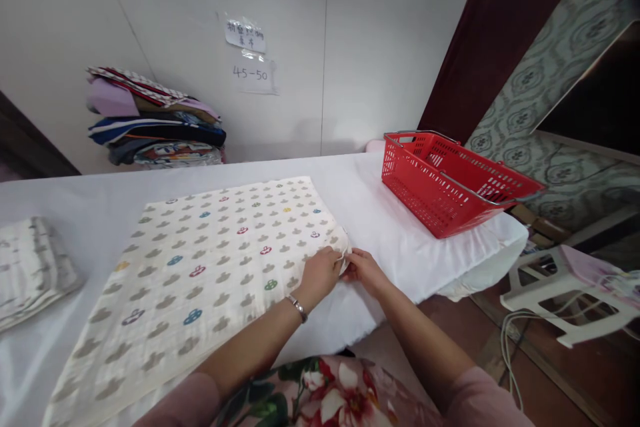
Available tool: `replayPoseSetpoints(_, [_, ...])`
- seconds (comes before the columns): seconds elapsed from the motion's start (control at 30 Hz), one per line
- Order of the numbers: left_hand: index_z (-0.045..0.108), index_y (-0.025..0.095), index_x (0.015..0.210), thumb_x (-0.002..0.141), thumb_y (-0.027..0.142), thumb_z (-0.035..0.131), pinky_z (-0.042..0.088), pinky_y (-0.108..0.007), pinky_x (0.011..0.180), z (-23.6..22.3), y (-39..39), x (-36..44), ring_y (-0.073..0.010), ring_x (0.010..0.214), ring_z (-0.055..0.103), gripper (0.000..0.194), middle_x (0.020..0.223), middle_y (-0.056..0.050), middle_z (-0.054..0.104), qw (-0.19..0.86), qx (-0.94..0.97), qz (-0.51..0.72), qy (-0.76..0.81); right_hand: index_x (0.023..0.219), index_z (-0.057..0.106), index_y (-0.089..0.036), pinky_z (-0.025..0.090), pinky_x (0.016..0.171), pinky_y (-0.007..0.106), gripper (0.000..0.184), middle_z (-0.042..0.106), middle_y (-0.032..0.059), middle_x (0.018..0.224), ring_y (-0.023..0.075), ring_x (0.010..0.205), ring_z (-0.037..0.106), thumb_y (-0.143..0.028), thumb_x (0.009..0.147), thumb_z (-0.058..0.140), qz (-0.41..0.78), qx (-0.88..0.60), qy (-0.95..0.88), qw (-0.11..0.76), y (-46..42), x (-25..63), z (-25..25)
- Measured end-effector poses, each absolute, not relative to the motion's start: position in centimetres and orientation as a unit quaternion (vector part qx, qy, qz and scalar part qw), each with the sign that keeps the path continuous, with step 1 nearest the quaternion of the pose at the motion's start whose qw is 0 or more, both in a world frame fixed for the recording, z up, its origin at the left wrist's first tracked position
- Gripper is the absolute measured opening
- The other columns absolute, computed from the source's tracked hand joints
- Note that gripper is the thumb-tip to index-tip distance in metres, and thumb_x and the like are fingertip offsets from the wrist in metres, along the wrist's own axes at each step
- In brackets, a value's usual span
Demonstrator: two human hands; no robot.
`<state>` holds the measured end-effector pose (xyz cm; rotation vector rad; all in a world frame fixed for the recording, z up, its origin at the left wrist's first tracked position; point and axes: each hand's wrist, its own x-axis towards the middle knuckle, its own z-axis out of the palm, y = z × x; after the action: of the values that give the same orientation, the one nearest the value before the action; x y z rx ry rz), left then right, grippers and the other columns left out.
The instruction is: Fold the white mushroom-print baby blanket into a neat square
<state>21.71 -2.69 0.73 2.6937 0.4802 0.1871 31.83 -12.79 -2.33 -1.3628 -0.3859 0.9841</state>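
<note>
A cream cloth (225, 273) printed with grey and coloured mushroom-like shapes lies spread flat on the white-covered table. Its near right corner is lifted a little between my two hands. My left hand (320, 277), with a bracelet at the wrist, pinches the edge of the cloth at that corner. Right beside it, my right hand (365, 272) has its fingers closed on the same corner. The fingertips of both hands nearly meet, and the corner is partly hidden by them.
A red plastic basket (425, 190) with metal handles stands at the table's right end. At the left edge lies a folded cloth (33, 270). Folded clothes (157, 123) are piled behind the table against the wall. A white plastic stool (555, 287) stands on the floor at right.
</note>
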Motion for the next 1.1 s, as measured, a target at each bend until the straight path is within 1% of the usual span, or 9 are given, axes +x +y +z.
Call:
replayPoseSetpoints(0.1, [0.062,0.023,0.091,0.089,0.026,0.038,0.038,-0.025,0.07,0.35,-2.95,21.6,-0.0144,0.083,0.055,0.024,0.088,-0.002,0.058,0.221,0.955,0.091,0.173,0.081,0.06,-0.016,0.048,0.051,0.023,0.026,0.065,0.0035,0.071,0.0125,0.058,0.059,-0.039,0.07,0.063,0.445,-0.585,-0.182,0.653,-13.1,31.87,-2.13])
replayPoseSetpoints(0.27, [0.062,0.021,0.089,0.088,0.026,0.038,0.038,-0.027,0.07,0.51,-3.31,21.5,-0.0166,0.085,0.055,0.025,0.089,-0.005,0.058,0.179,0.967,0.081,0.163,0.081,0.062,-0.016,0.048,0.054,0.023,0.024,0.065,0.0034,0.069,0.0121,0.058,0.058,-0.037,0.069,0.063,0.447,-0.583,-0.183,0.654,-13.34,31.79,-2.17])
replayPoseSetpoints(0.37, [0.062,0.02,0.087,0.087,0.029,0.041,0.038,-0.027,0.069,0.54,-3.56,21.64,-0.0172,0.084,0.055,0.023,0.088,-0.005,0.059,0.174,0.967,0.072,0.169,0.081,0.063,-0.016,0.048,0.055,0.023,0.024,0.065,0.0034,0.071,0.012,0.059,0.059,-0.038,0.069,0.063,0.448,-0.586,-0.183,0.65,-13.46,31.71,-2.1])
replayPoseSetpoints(0.43, [0.063,0.021,0.088,0.086,0.029,0.042,0.038,-0.026,0.069,0.62,-3.57,21.79,-0.0169,0.084,0.055,0.022,0.089,-0.005,0.06,0.184,0.964,0.067,0.179,0.082,0.064,-0.016,0.048,0.055,0.022,0.025,0.066,0.0037,0.073,0.0118,0.059,0.059,-0.038,0.07,0.062,0.45,-0.583,-0.189,0.65,-13.58,31.7,-1.96])
replayPoseSetpoints(0.63, [0.065,0.022,0.087,0.088,0.033,0.039,0.037,-0.025,0.067,0.91,-3.14,22.14,-0.0159,0.081,0.057,0.029,0.085,-0.004,0.063,0.257,0.943,0.052,0.206,0.085,0.065,-0.017,0.048,0.054,0.022,0.031,0.068,0.0064,0.081,0.0133,0.062,0.062,-0.044,0.072,0.06,0.451,-0.593,-0.195,0.638,-13.81,31.86,-1.64])
replayPoseSetpoints(0.77, [0.064,0.021,0.086,0.088,0.032,0.039,0.036,-0.025,0.065,0.68,-3.06,22.15,-0.0154,0.078,0.057,0.028,0.085,-0.004,0.064,0.263,0.939,0.06,0.213,0.084,0.064,-0.016,0.048,0.053,0.022,0.031,0.067,0.0056,0.075,0.0133,0.06,0.062,-0.044,0.071,0.061,0.448,-0.604,-0.193,0.631,-13.59,31.92,-1.79])
replayPoseSetpoints(0.9, [0.061,0.019,0.081,0.088,0.03,0.037,0.036,-0.025,0.065,0.59,-3.13,22.08,-0.0151,0.078,0.057,0.027,0.084,-0.004,0.062,0.234,0.945,0.073,0.216,0.075,0.062,-0.016,0.042,0.043,0.02,0.021,0.064,0.0027,0.064,0.0126,0.055,0.058,-0.036,0.068,0.06,0.411,-0.65,-0.167,0.617,-13.35,32.07,-2.1])
replayPoseSetpoints(0.97, [0.06,0.019,0.083,0.089,0.028,0.036,0.037,-0.026,0.066,0.7,-3.21,22.02,-0.0157,0.08,0.057,0.026,0.088,-0.005,0.061,0.203,0.951,0.081,0.217,0.071,0.061,-0.017,0.038,0.041,0.019,0.018,0.06,0.0008,0.059,0.0115,0.052,0.054,-0.033,0.066,0.059,0.385,-0.664,-0.162,0.62,-13.32,32.15,-2.19])
replayPoseSetpoints(1.1, [0.058,0.018,0.092,0.089,0.024,0.035,0.039,-0.027,0.071,0.83,-3.51,21.97,-0.0171,0.087,0.056,0.024,0.095,-0.007,0.059,0.165,0.966,0.052,0.193,0.066,0.059,-0.017,0.039,0.044,0.02,0.018,0.059,-0.0001,0.058,0.0109,0.052,0.053,-0.034,0.064,0.059,0.398,-0.636,-0.175,0.638,-13.35,32.1,-1.93])
